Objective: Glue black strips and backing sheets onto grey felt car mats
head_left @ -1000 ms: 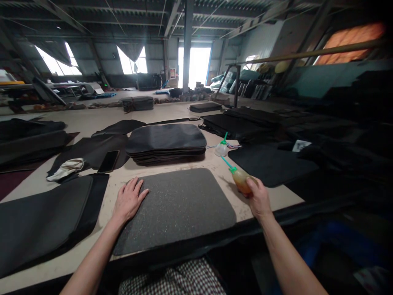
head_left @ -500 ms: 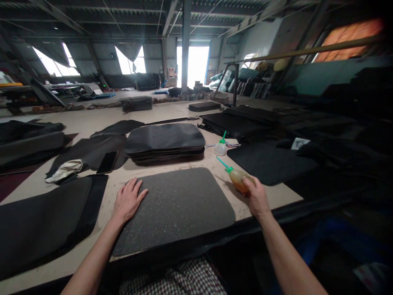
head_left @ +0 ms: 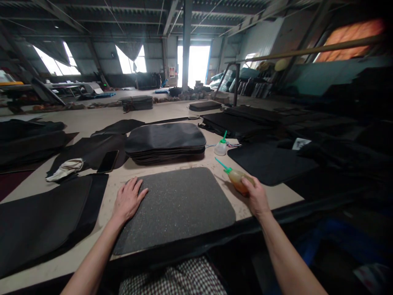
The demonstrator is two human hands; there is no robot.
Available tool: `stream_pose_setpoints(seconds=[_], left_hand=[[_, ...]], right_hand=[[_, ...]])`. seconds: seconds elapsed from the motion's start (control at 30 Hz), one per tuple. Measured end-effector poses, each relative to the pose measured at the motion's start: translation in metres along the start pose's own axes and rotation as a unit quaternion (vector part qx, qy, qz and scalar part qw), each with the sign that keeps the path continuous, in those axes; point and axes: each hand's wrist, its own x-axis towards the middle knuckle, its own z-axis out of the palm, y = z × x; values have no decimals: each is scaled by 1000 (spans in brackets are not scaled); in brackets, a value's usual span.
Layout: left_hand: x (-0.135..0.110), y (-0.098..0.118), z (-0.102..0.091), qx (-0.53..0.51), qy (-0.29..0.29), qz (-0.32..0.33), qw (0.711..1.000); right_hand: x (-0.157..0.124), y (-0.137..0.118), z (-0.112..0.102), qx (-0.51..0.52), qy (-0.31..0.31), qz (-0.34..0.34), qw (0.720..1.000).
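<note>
A dark grey mat [head_left: 181, 207] with rounded corners and pale specks lies flat at the near edge of the table. My left hand [head_left: 129, 200] rests on its left edge, fingers stretched out. Just past the mat's right side, my right hand [head_left: 256, 194] is wrapped round a squeeze bottle [head_left: 239, 178] holding amber liquid. The bottle is tilted, its green nozzle pointing up and to the left, away from the mat's surface. Behind the mat sits a stack of black mats [head_left: 166, 141]. A second, whitish squeeze bottle [head_left: 220, 147] with a green nozzle stands upright right of the stack.
On the left are a phone [head_left: 107, 161], a crumpled white cloth [head_left: 65, 169] and black sheets [head_left: 43, 221]. More black sheets [head_left: 273, 162] cover the right side of the table [head_left: 135, 169]. Farther back stand small stacks [head_left: 137, 103] and a metal post [head_left: 186, 53].
The squeeze bottle in my right hand has shifted very slightly, its nozzle a touch lower and to the left. My left hand stays in place on the mat.
</note>
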Motion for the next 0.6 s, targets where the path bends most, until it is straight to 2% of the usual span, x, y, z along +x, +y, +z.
stream_pose_setpoints(seconds=[0.3, 0.6], left_hand=[[1, -2, 2, -1, -8, -3, 1000], [0, 3, -4, -4, -1, -9, 1000]], right_hand=[[0, -1, 0, -36, 4, -19, 999], [-5, -8, 2, -13, -13, -15, 1000]])
